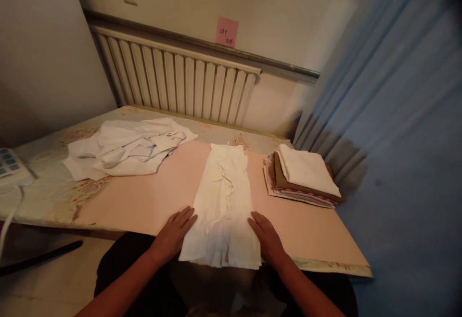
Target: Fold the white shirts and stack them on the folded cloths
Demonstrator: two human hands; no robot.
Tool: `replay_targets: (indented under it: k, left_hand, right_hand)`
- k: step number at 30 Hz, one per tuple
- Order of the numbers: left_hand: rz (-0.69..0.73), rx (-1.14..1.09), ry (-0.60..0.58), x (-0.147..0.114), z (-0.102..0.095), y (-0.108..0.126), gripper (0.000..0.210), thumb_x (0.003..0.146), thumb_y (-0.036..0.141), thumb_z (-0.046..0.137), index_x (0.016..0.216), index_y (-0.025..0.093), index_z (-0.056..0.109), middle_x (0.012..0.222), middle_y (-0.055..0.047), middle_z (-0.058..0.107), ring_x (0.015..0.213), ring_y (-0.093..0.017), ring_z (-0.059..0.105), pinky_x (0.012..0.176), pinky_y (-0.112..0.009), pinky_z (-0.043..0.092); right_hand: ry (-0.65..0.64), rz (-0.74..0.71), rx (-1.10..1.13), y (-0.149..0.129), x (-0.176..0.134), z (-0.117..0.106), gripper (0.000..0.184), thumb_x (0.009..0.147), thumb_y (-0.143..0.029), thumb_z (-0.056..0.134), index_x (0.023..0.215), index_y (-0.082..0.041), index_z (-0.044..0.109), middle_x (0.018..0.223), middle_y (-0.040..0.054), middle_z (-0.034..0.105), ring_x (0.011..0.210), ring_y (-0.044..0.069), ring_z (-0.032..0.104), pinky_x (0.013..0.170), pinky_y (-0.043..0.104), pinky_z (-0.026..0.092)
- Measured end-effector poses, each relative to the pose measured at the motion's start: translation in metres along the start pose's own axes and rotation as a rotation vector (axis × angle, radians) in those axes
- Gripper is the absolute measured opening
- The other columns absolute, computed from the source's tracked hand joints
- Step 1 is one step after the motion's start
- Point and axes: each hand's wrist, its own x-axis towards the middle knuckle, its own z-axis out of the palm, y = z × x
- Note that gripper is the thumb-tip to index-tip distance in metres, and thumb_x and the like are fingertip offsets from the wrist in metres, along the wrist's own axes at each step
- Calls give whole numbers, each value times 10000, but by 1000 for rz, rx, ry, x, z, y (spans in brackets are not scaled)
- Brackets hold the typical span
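Observation:
A white garment [224, 201], folded into a long narrow panel, lies lengthwise on the pink sheet in front of me. Ties or ruffles run down its middle, and its lower end hangs slightly past the table's front edge. Against its left border rests my left hand [177, 228], fingers stretched out and flat. My right hand [265, 234] lies along the opposite border, its fingers extended too. Neither hand grips the cloth.
A loose heap of white clothing [133, 146] lies at the back left. On the right sits a stack of folded clothes [306, 175], close to a blue curtain [404, 163]. A radiator [176, 81] stands behind the table. A white device with blue keys [12, 167] is at far left.

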Motion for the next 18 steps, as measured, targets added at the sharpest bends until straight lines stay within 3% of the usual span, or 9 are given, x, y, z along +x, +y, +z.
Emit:
replay_targets:
  k: [6, 13, 18]
  left_hand:
    - [98, -151, -25, 21, -7, -13, 550, 890, 204, 450, 1428, 281, 362, 1459, -46, 432, 1404, -219, 265, 1103, -416, 293]
    - [180, -203, -105, 37, -7, -19, 551, 908, 321, 461, 1442, 293, 328, 1490, -49, 385, 1405, -216, 264, 1113, -418, 263]
    - [189, -212, -146, 34, -14, -12, 533, 927, 294, 419, 1447, 315, 306, 1496, -26, 376, 1404, -204, 268, 1118, -419, 260]
  right_hand:
    - [-82, -145, 70, 16, 23, 1, 495, 894, -179, 484, 1385, -182, 426, 1418, 127, 457, 1381, 239, 303, 1124, 526, 287]
    - [-237, -173, 116, 17, 37, -7, 546, 877, -239, 498, 1410, -183, 396, 1461, 128, 402, 1404, 249, 252, 1144, 539, 219]
    - [-262, -184, 183, 15, 34, -17, 513, 900, -262, 440, 1407, -199, 402, 1455, 100, 419, 1402, 224, 260, 1155, 518, 193]
